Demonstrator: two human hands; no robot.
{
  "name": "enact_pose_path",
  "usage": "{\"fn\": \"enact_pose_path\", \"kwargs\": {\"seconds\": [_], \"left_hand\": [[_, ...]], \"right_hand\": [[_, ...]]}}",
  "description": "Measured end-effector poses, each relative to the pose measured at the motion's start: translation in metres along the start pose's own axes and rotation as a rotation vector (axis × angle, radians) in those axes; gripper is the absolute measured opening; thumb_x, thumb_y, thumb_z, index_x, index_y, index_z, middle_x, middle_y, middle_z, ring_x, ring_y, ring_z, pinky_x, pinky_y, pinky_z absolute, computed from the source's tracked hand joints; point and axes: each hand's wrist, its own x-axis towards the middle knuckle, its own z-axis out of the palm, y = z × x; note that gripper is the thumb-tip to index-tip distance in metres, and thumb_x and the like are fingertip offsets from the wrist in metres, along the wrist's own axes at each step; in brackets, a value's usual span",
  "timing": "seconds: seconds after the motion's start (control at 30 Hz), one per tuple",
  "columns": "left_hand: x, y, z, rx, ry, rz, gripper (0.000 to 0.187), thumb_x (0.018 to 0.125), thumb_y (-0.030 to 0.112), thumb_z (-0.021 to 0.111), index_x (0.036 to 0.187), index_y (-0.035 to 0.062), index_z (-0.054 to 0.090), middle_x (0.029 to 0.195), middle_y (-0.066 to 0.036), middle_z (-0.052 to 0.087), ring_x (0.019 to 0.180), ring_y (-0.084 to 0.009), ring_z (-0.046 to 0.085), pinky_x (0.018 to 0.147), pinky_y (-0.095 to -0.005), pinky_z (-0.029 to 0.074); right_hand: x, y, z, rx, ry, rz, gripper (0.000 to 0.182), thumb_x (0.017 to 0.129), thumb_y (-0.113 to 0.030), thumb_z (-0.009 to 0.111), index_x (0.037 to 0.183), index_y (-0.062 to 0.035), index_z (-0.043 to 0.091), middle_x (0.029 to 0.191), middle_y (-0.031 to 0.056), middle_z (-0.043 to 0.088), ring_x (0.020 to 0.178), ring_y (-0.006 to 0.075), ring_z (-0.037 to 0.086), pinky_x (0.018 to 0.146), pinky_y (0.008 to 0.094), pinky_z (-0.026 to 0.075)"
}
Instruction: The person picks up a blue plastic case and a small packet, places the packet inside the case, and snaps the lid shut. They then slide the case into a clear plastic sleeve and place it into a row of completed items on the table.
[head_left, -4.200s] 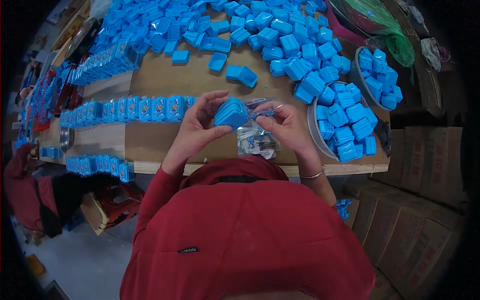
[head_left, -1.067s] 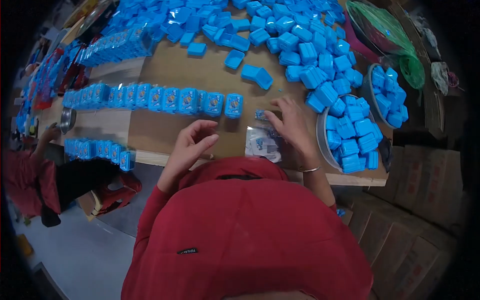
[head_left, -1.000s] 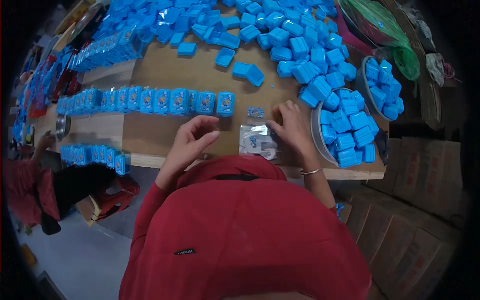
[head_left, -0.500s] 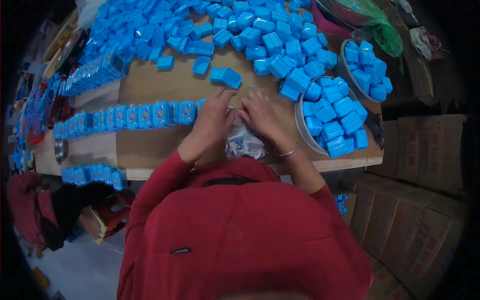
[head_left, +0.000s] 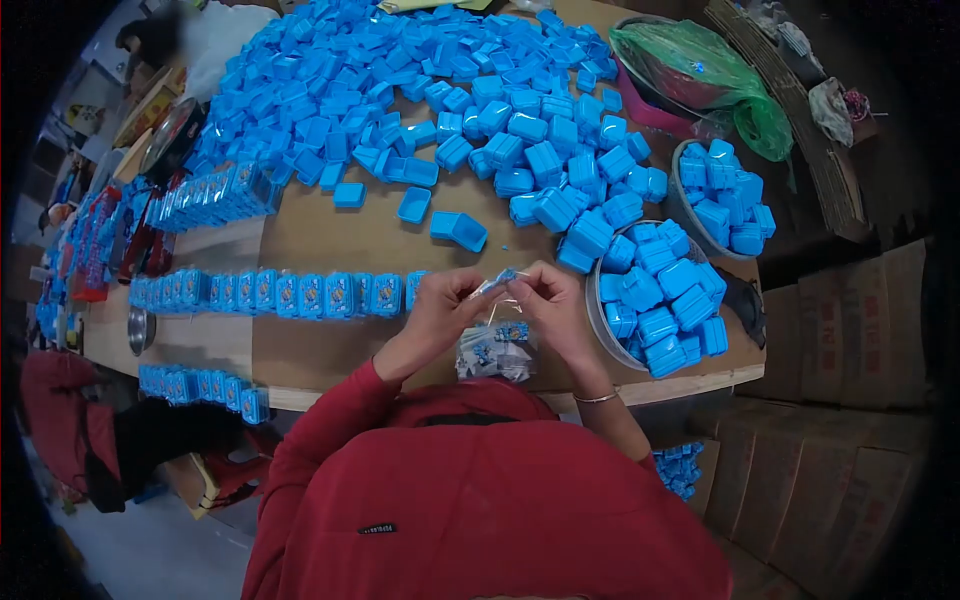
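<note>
Both my hands meet over the table, near its front edge. Between the fingertips of my left hand (head_left: 443, 308) is one end of a small clear plastic piece with blue print (head_left: 506, 276). My right hand (head_left: 553, 308) pinches its other end, thumb and fingers closed. What exactly the piece is, I cannot make out. Just below the hands lies a pile of small clear-and-white printed pieces (head_left: 497, 357). Two blue plastic trays (head_left: 458, 230) lie beyond my hands. A row of blue boxes with printed fronts (head_left: 311, 295) stretches left from my left hand.
Loose blue plastic boxes (head_left: 545, 160) cover the far side of the table (head_left: 330, 235). Two round tubs hold closed blue boxes, the nearer tub (head_left: 597, 318) right of my hand. A metal bowl (head_left: 141, 330) sits left; cardboard cartons (head_left: 830, 330) stand right. Another person's red sleeve (head_left: 60, 405) shows left.
My hands have come up off the table area, fingers now pinching the printed piece between them. The camera view has tilted, so the table sits lower in the picture.
</note>
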Motion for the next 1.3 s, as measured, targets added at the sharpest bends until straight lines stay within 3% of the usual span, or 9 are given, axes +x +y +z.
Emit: {"fn": "enact_pose_path", "kwargs": {"seconds": [0.13, 0.27, 0.33, 0.4, 0.63, 0.87, 1.03, 1.13, 1.3], "left_hand": [[0.009, 0.018, 0.004, 0.284, 0.045, 0.123, 0.028, 0.086, 0.019, 0.064, 0.068, -0.001, 0.057, 0.055, -0.003, 0.047, 0.054, -0.0063, 0.036, 0.046, -0.0272, 0.029], [0.052, 0.033, -0.009, 0.372, -0.304, 0.055, 0.035, 0.089, 0.032, 0.057, 0.08, -0.0011, 0.063, 0.065, -0.009, 0.056, 0.061, -0.0132, 0.05, 0.054, -0.0318, 0.04], [0.099, 0.015, -0.012, 0.41, 0.048, 0.198, 0.047, 0.082, 0.041, 0.061, 0.096, -0.0028, 0.062, 0.087, -0.022, 0.062, 0.079, -0.034, 0.061, 0.065, -0.042, 0.046], [0.148, 0.006, -0.014, 0.657, 0.277, 0.166, 0.053, 0.077, 0.041, 0.066, 0.106, -0.0019, 0.056, 0.096, -0.021, 0.06, 0.089, -0.0357, 0.059, 0.073, -0.043, 0.047], [0.174, -0.02, -0.002, 0.586, 0.321, 0.247, 0.036, 0.07, 0.022, 0.066, 0.095, -0.0016, 0.055, 0.091, -0.021, 0.06, 0.085, -0.0385, 0.057, 0.073, -0.0453, 0.046], [0.027, -0.034, 0.02, -0.158, -0.139, -0.407, 0.026, 0.081, 0.018, 0.058, 0.097, -0.0029, 0.058, 0.074, -0.004, 0.058, 0.062, -0.0106, 0.054, 0.053, -0.026, 0.043], [0.01, -0.034, 0.011, 0.197, 0.082, 0.085, 0.031, 0.086, 0.02, 0.059, 0.108, -0.0007, 0.057, 0.094, -0.011, 0.057, 0.08, -0.0144, 0.057, 0.065, -0.0268, 0.046], [0.003, 0.019, 0.002, -0.354, -0.147, -0.143, 0.037, 0.088, 0.016, 0.058, 0.122, 0.0023, 0.052, 0.113, -0.008, 0.056, 0.098, -0.0113, 0.054, 0.086, -0.0244, 0.041], [0.011, 0.004, -0.003, -0.07, -0.234, -0.053, 0.02, 0.084, 0.017, 0.065, 0.096, 0.0014, 0.063, 0.082, -0.001, 0.062, 0.077, -0.0059, 0.056, 0.064, -0.0235, 0.045]], "right_hand": [[-0.001, -0.004, 0.002, -0.168, 0.178, -0.123, 0.011, 0.082, -0.01, 0.068, 0.08, -0.0022, 0.06, 0.071, -0.0024, 0.057, 0.064, 0.0028, 0.047, 0.055, 0.0189, 0.038], [-0.006, -0.023, -0.006, -0.52, 0.356, -0.333, 0.009, 0.079, -0.005, 0.069, 0.079, 0.0003, 0.062, 0.07, -0.0005, 0.054, 0.063, 0.0045, 0.047, 0.056, 0.0178, 0.037], [-0.008, -0.027, -0.01, -0.578, 0.34, -0.372, 0.01, 0.078, -0.004, 0.07, 0.078, 0.0019, 0.062, 0.071, 0.0012, 0.053, 0.063, 0.0056, 0.048, 0.055, 0.018, 0.037], [-0.011, -0.026, -0.011, -0.502, 0.283, -0.314, 0.011, 0.077, -0.004, 0.07, 0.077, 0.0032, 0.062, 0.072, 0.0025, 0.053, 0.063, 0.0064, 0.048, 0.055, 0.0182, 0.037], [-0.032, -0.031, -0.015, -0.353, 0.287, -0.097, 0.019, 0.077, -0.004, 0.071, 0.079, -0.0055, 0.052, 0.069, -0.005, 0.048, 0.061, 0.0015, 0.042, 0.053, 0.017, 0.036], [-0.036, -0.017, -0.035, -0.153, 0.303, -0.076, 0.016, 0.078, -0.004, 0.071, 0.083, -0.0038, 0.056, 0.072, -0.0041, 0.053, 0.063, 0.0016, 0.048, 0.055, 0.0162, 0.04], [-0.032, -0.016, -0.024, -0.071, 0.256, -0.066, 0.012, 0.079, -0.006, 0.07, 0.085, -0.0019, 0.06, 0.073, 0.0, 0.062, 0.067, 0.0038, 0.056, 0.059, 0.0182, 0.045], [-0.033, -0.015, -0.016, -0.099, 0.245, -0.069, 0.012, 0.079, -0.007, 0.07, 0.085, -0.0022, 0.06, 0.075, 0.0004, 0.063, 0.069, 0.0039, 0.057, 0.06, 0.0179, 0.045], [-0.025, -0.014, -0.007, 0.074, 0.056, -0.059, 0.014, 0.081, -0.008, 0.068, 0.092, -0.0007, 0.063, 0.084, 0.0031, 0.066, 0.074, 0.005, 0.058, 0.066, 0.0215, 0.047]]}}
